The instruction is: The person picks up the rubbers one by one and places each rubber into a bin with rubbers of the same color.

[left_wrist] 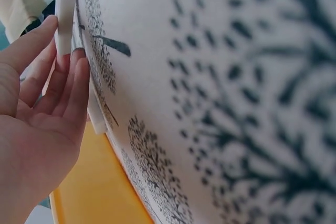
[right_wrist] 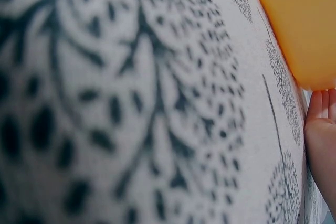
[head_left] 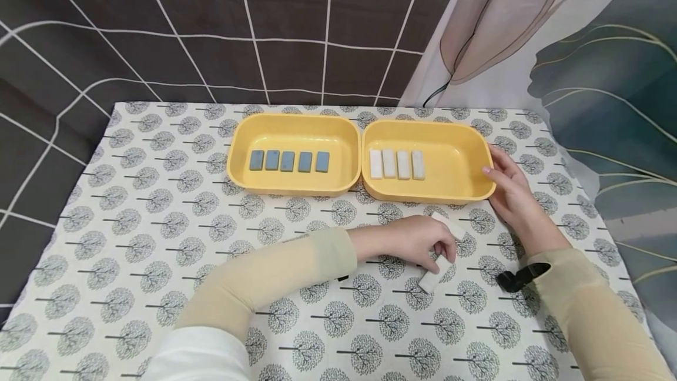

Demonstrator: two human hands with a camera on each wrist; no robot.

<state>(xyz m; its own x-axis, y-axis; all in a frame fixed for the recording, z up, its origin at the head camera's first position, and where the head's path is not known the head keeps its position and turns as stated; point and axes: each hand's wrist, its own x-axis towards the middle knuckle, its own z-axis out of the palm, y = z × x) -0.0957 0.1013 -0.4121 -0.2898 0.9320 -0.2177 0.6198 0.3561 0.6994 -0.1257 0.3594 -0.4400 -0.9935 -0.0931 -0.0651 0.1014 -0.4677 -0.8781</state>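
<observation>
My left hand (head_left: 415, 241) pinches one end of a white rectangular block (head_left: 435, 275) between thumb and fingers, low over the tablecloth. In the left wrist view that block (left_wrist: 65, 14) stands between the thumb and fingertips. A second white block (head_left: 448, 226) lies just beyond the knuckles. My right hand (head_left: 512, 188) grips the right end of the right yellow box (head_left: 455, 196), thumb over the rim and fingers along the outer wall. Several white blocks (head_left: 389, 163) stand in a row in this box's left part.
A left yellow box (head_left: 296, 188) sits against the right one and holds a row of several blue-grey blocks (head_left: 287, 161). Both rest on a tree-print tablecloth (head_left: 174, 263). Behind hang a dark grid-patterned cloth (head_left: 285, 22) and a leaf-patterned curtain (head_left: 629, 104).
</observation>
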